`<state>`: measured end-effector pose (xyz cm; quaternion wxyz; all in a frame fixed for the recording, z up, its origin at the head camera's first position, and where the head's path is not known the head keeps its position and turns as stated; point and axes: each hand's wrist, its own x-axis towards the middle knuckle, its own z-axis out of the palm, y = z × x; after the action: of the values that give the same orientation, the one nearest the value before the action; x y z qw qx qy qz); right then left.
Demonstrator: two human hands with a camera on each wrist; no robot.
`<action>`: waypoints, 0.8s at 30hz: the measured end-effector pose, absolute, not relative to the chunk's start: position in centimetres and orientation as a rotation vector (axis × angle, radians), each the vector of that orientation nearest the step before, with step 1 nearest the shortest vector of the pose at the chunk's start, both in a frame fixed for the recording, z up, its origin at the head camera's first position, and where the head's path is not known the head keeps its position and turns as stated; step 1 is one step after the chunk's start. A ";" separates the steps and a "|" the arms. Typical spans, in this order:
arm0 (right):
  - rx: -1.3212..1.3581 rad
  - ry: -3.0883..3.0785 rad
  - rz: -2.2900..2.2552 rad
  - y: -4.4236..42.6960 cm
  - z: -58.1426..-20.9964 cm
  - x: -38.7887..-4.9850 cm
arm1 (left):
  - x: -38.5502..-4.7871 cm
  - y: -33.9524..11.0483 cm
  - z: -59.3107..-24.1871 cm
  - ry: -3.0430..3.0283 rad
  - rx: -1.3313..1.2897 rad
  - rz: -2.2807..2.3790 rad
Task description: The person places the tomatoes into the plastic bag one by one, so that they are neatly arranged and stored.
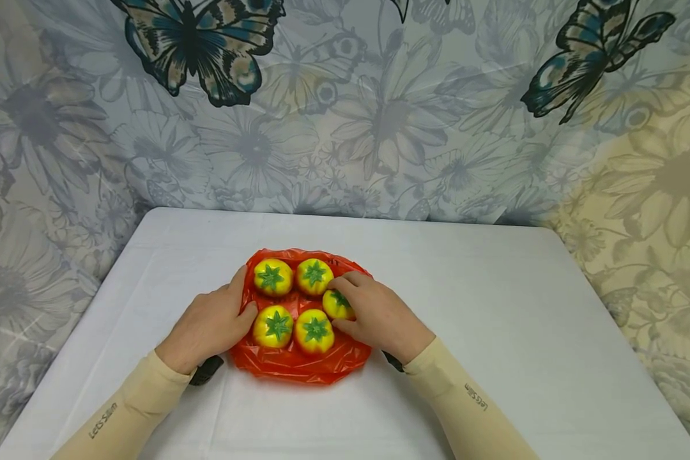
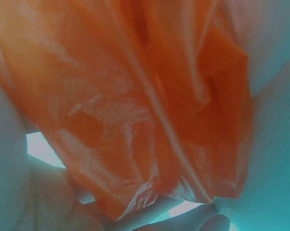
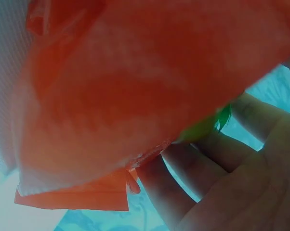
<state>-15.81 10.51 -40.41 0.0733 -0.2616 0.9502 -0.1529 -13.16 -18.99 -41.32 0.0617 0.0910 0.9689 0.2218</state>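
A red plastic bag (image 1: 299, 369) lies spread on the table under several yellow tomatoes with reddish sides and green star-shaped tops. My left hand (image 1: 209, 324) holds the bag's left edge, thumb toward the front tomato (image 1: 273, 326). Red film (image 2: 111, 96) fills most of the left wrist view, between parts of the hand. On the right side, my right hand (image 1: 386, 314) grips one tomato (image 1: 337, 305) between thumb and fingers, over the bag. The right wrist view shows fingers (image 3: 207, 163) against it, with most of the tomato hidden behind the bag.
The white-covered table (image 1: 494, 287) extends around the bag, its back edge near a wall hanging (image 1: 379, 140) printed with flowers and butterflies. Dark wrist devices (image 1: 207, 370) sit under both wrists.
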 end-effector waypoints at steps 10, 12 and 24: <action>-0.801 2.866 -0.460 10.3 -40.8 -16.0 | -13.1 -19.1 -41.2 2.955 0.281 0.677; -0.793 2.862 -0.465 10.4 -40.8 -16.1 | -13.2 -19.1 -41.2 2.961 0.290 0.682; -0.711 2.897 -0.612 14.2 -40.2 -15.6 | -13.2 -21.5 -41.2 2.798 0.121 0.805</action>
<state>-15.56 14.19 -40.19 0.0481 -0.2332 0.9503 -0.2008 -13.20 -21.47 -41.18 0.1135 0.0413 0.9540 0.2744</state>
